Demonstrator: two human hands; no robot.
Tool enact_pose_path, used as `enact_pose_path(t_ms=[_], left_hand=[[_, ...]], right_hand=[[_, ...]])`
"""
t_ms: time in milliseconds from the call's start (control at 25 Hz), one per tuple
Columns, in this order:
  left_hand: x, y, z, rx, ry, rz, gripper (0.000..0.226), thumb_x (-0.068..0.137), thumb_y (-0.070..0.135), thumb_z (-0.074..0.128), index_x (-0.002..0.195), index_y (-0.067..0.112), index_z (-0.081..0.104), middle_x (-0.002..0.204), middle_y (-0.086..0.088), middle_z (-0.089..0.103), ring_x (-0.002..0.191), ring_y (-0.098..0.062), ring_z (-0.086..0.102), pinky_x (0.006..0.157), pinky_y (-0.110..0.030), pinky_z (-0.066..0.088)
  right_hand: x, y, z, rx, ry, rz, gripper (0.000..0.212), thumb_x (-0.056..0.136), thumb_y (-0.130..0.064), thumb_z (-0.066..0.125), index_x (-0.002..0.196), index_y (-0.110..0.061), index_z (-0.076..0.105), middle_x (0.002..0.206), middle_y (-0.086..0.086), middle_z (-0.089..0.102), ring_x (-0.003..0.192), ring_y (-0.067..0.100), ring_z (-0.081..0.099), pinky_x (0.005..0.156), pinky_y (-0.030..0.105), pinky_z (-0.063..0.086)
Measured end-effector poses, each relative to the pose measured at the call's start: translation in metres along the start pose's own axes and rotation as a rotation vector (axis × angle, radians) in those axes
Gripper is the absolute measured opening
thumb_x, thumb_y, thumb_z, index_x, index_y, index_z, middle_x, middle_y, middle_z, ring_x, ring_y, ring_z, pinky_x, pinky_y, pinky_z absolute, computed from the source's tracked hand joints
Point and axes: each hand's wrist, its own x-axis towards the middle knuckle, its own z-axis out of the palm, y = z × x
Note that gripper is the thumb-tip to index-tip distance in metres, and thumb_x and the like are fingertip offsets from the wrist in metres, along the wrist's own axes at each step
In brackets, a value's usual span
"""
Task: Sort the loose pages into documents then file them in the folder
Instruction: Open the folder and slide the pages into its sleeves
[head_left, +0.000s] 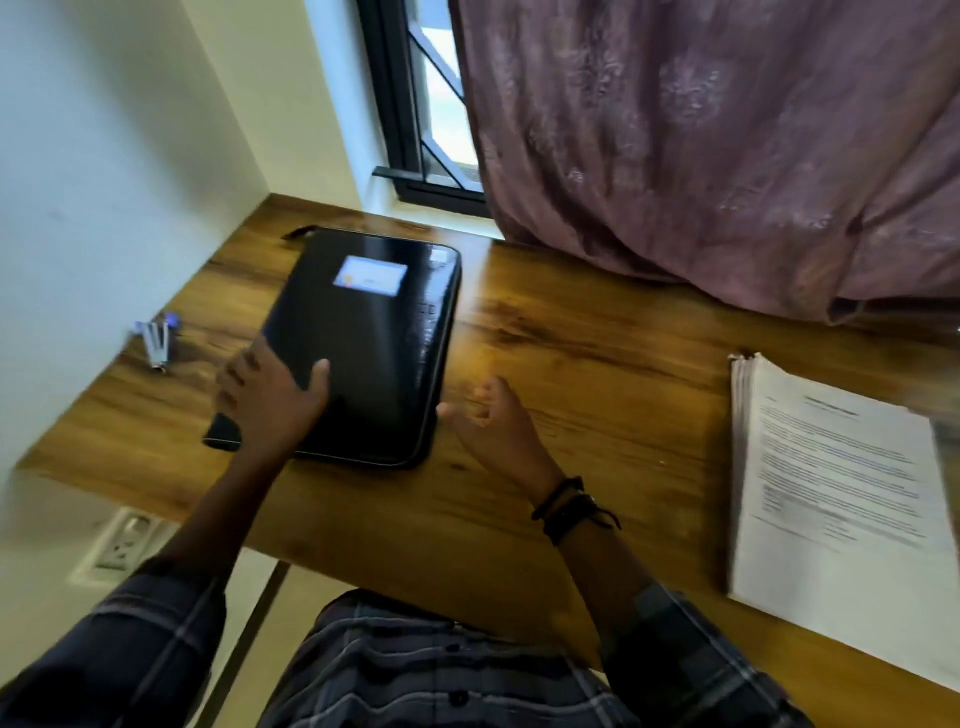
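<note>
The tabletop (597, 338) is a glossy wood-grain slab, brown with darker streaks, fitted into a corner against a plain white wall (104, 156). Behind it is a window (410, 130) with a dark metal frame and grille. A mauve patterned curtain (701, 145) hangs in soft folds and bunches on the far right of the tabletop.

The folder (379, 338) lies closed and flat at centre-left. It is black and shiny, with rounded corners and a pale rectangular label (370, 275) on the cover.

The left hand (270, 400) rests on the folder's near-left corner, fingers spread and thumb on the cover. The right hand (493, 421) is just beside the near-right corner, fingers loosely curled, holding nothing.

The pages (831, 493), white printed sheets in one stack, lie well apart at the right edge. A small blue-and-silver item (156, 340), too blurred to identify, sits near the wall.
</note>
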Motion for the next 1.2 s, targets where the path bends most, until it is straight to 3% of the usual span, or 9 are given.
enact_pose_path(t_ms=[120,360,640,760,840,920,1040,1120,1200], left_hand=[[0.029,-0.041,-0.007,-0.024,-0.137,-0.144,0.09,0.089,0.054,0.058,0.149,-0.001,0.019,0.151,-0.03,0.027,0.138,-0.048,0.027,0.111,-0.057,0.024],[0.001,-0.038,0.008,-0.086,-0.284,-0.085,0.092,0.082,0.059,0.065,0.143,0.001,0.029,0.146,-0.028,0.03,0.134,-0.046,0.029,0.107,-0.055,0.03],[-0.069,-0.018,0.034,-0.429,-0.65,0.313,0.07,0.078,0.054,0.061,0.137,0.017,0.049,0.127,-0.007,0.059,0.117,-0.022,0.058,0.096,-0.049,0.052],[-0.099,-0.009,0.042,-0.443,-0.792,0.333,0.068,0.087,0.043,0.066,0.146,0.026,0.039,0.139,-0.002,0.05,0.125,-0.018,0.052,0.101,-0.045,0.05],[-0.117,-0.006,0.048,-0.454,-0.718,0.337,0.061,0.087,0.036,0.069,0.141,0.022,0.045,0.13,0.0,0.054,0.117,-0.016,0.056,0.097,-0.041,0.053],[-0.136,-0.002,0.05,-0.476,-0.604,0.324,0.049,0.086,0.024,0.072,0.131,0.018,0.053,0.12,0.0,0.059,0.108,-0.015,0.06,0.092,-0.039,0.055],[-0.146,-0.003,0.048,-0.455,-0.574,0.347,0.05,0.084,0.02,0.075,0.129,0.019,0.054,0.121,-0.003,0.061,0.11,-0.019,0.059,0.094,-0.041,0.053],[-0.145,-0.004,0.046,-0.378,-0.613,0.447,0.062,0.081,0.02,0.076,0.136,0.016,0.049,0.124,-0.004,0.06,0.114,-0.02,0.057,0.095,-0.039,0.051],[-0.146,-0.004,0.044,-0.347,-0.586,0.525,0.068,0.079,0.016,0.075,0.14,0.015,0.047,0.124,-0.006,0.06,0.114,-0.02,0.057,0.094,-0.039,0.051]], right_hand=[[0.024,-0.003,0.046,0.003,-0.085,0.043,0.048,0.091,-0.043,0.063,0.124,-0.012,0.048,0.121,-0.006,0.054,0.108,0.012,0.056,0.088,0.031,0.051],[0.032,0.015,0.042,-0.137,0.171,0.122,0.055,0.091,-0.044,0.062,0.126,-0.005,0.045,0.116,0.007,0.055,0.103,0.022,0.057,0.081,0.034,0.049],[-0.048,0.099,-0.047,-0.079,0.366,0.293,0.046,0.084,-0.056,0.061,0.106,-0.016,0.056,0.093,-0.007,0.063,0.084,0.013,0.065,0.059,0.024,0.048],[-0.088,0.119,-0.074,-0.188,0.491,0.288,0.054,0.081,-0.065,0.055,0.105,-0.017,0.063,0.097,0.0,0.067,0.099,0.025,0.063,0.081,0.038,0.054],[-0.107,0.117,-0.071,-0.337,0.544,0.259,0.05,0.085,-0.056,0.059,0.115,-0.016,0.06,0.116,0.006,0.063,0.121,0.031,0.05,0.108,0.042,0.035],[-0.123,0.098,-0.056,-0.372,0.677,0.154,0.048,0.088,-0.042,0.067,0.122,-0.012,0.054,0.13,0.01,0.053,0.126,0.026,0.043,0.11,0.039,0.03],[-0.135,0.074,-0.022,-0.373,0.343,0.005,0.028,0.091,-0.041,0.063,0.108,-0.019,0.062,0.101,-0.004,0.065,0.089,0.006,0.058,0.086,0.017,0.046],[-0.137,0.074,0.005,-0.329,0.051,0.063,0.034,0.092,-0.044,0.061,0.116,-0.02,0.064,0.1,-0.005,0.068,0.085,0.006,0.061,0.081,0.024,0.052],[-0.135,0.079,0.022,-0.162,0.056,0.118,0.041,0.091,-0.039,0.064,0.124,-0.014,0.062,0.103,0.0,0.068,0.087,0.009,0.064,0.081,0.027,0.055]])
